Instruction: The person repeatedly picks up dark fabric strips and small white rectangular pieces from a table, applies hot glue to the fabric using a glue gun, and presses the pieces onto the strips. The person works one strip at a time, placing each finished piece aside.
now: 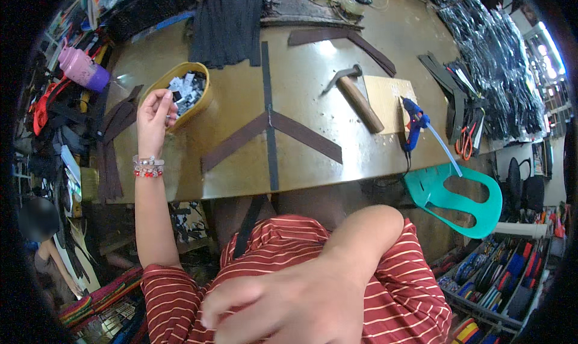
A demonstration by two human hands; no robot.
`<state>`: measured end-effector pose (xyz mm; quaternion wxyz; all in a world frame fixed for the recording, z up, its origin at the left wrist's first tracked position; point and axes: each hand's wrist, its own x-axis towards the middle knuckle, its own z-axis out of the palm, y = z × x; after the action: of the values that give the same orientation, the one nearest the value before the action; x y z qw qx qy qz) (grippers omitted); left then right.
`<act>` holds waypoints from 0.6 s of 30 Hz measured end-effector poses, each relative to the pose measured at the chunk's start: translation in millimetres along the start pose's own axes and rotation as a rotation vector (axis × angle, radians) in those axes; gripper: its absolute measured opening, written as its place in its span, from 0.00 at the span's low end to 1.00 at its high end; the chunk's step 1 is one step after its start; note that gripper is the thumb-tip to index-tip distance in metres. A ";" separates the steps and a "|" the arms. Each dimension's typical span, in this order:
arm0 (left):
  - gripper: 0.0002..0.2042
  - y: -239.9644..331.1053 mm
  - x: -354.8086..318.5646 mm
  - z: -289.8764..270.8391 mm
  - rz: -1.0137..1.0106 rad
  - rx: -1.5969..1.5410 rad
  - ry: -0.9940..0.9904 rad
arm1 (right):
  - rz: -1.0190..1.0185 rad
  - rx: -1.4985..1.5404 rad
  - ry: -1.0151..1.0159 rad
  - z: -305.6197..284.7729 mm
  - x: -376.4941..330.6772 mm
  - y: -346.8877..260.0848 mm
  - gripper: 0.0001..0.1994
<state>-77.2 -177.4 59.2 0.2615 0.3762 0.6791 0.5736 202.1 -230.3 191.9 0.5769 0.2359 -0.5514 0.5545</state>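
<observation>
From the head view, your left hand (155,112) pinches a small dark piece (176,95) right above the yellow bowl (158,79). It may slip and fall off the counter (301,163). Your right hand (289,308) rests open near your lap, holding nothing.

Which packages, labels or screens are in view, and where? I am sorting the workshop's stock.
Clear glossy plastic packets with dark contents: heaped along the table's far right edge.
Small flat packets in blue, red and black: filed upright in a rack, lower right.
No screen or readable label can be made out.
</observation>
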 end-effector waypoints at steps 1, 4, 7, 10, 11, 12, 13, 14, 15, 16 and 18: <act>0.08 1.6 -4.3 10.3 -0.017 -0.106 -0.035 | 0.022 -0.018 -0.023 -1.7 0.1 -0.5 0.15; 0.07 4.2 -13.9 44.8 0.003 -0.159 -0.136 | 0.135 -0.203 -0.224 -9.0 4.3 -0.8 0.14; 0.08 -1.7 -19.6 82.9 0.029 -0.048 -0.219 | 0.199 -0.686 -0.828 -63.0 -9.8 7.3 0.09; 0.08 -12.8 -25.4 110.0 -0.094 -0.036 -0.346 | 0.560 -0.888 -0.379 -132.5 -52.0 48.9 0.14; 0.07 -16.3 -26.3 115.7 -0.092 -0.021 -0.377 | 0.709 -1.081 -0.254 -156.6 -69.6 53.2 0.12; 0.07 -19.6 -27.3 121.1 -0.106 0.007 -0.403 | 0.868 -1.099 -0.075 -174.5 -87.6 57.5 0.09; 0.06 -22.3 -27.7 125.8 -0.130 0.011 -0.394 | 1.004 -0.960 0.157 -187.7 -102.6 62.8 0.09; 0.06 -24.4 -28.0 129.4 -0.138 0.054 -0.379 | 1.113 -0.816 0.411 -196.5 -115.1 67.3 0.08; 0.06 -26.1 -28.0 133.0 -0.148 0.102 -0.356 | 1.132 -0.807 0.421 -203.1 -125.0 70.1 0.08; 0.06 -27.4 -28.2 135.3 -0.135 0.134 -0.335 | 1.135 -0.805 0.453 -207.3 -131.9 71.6 0.08; 0.10 -29.2 -29.2 139.2 -0.147 0.182 -0.293 | 1.101 -0.865 0.429 -209.4 -138.1 73.3 0.07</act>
<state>43.0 -121.8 -0.1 0.3637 0.4273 0.7083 0.4283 245.3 -77.6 -15.7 0.3513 -0.4381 -0.6347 0.5308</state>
